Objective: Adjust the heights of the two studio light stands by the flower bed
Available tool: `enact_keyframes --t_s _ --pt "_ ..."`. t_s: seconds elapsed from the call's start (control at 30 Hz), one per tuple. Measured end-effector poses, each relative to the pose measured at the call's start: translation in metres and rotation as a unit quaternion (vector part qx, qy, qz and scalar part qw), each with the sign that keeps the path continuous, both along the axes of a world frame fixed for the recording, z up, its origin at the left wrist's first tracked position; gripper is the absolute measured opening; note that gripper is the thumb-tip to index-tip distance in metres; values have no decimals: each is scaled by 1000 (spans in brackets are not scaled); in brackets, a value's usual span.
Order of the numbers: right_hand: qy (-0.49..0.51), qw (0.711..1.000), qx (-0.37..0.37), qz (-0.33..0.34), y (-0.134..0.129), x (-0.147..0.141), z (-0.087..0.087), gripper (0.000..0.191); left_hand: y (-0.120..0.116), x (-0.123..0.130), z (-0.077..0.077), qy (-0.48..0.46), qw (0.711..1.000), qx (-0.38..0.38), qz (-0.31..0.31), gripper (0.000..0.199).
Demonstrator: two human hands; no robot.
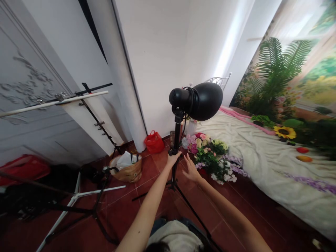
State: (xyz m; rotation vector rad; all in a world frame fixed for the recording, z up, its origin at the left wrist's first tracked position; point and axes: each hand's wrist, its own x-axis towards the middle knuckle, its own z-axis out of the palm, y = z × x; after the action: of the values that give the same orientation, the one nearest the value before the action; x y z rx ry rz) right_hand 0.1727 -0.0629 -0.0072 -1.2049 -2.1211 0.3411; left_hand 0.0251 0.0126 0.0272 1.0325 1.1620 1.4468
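A black studio lamp [206, 101] with a wide round shade sits on top of a black stand [177, 134] in the middle of the view. Its cord loops behind the shade and hangs beside the pole. My left hand [173, 160] is closed round the stand's pole, just at the black clamp knob. To the right of the pole, my right hand [192, 169] is held in the air with its fingers spread, touching nothing. The stand's legs spread over the red tiled floor [147, 171] in front of my body.
Artificial flowers [207, 150] lie right of the stand, beside a bed with a cream cover [262, 164]. A red bag [154, 141] and a woven basket [130, 171] stand behind left. Tripod legs [76, 197] and a backdrop bar [86, 96] occupy the left.
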Motion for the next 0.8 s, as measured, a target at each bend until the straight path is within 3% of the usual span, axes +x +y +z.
enact_keyframes --t_s 0.13,0.27,0.4,0.57,0.7,0.8 --pt "129 991 11 -19 19 -18 37 79 2 0 -3 -13 999 30 -12 32" --pt "214 977 -8 -8 42 -51 50 73 0 -4 -15 -16 998 58 -36 31" --pt "224 972 -57 -39 57 -75 43 46 -2 -9 -27 24 999 32 -13 20" --pt "193 973 -83 -91 63 -79 43 23 0 -10 -42 51 998 33 -21 12" --pt "192 975 -79 -83 64 -78 64 20 0 -11 -50 92 993 62 -36 15" --pt "218 971 -57 -78 67 -79 93 20 -3 -12 -45 120 989 76 -30 25"
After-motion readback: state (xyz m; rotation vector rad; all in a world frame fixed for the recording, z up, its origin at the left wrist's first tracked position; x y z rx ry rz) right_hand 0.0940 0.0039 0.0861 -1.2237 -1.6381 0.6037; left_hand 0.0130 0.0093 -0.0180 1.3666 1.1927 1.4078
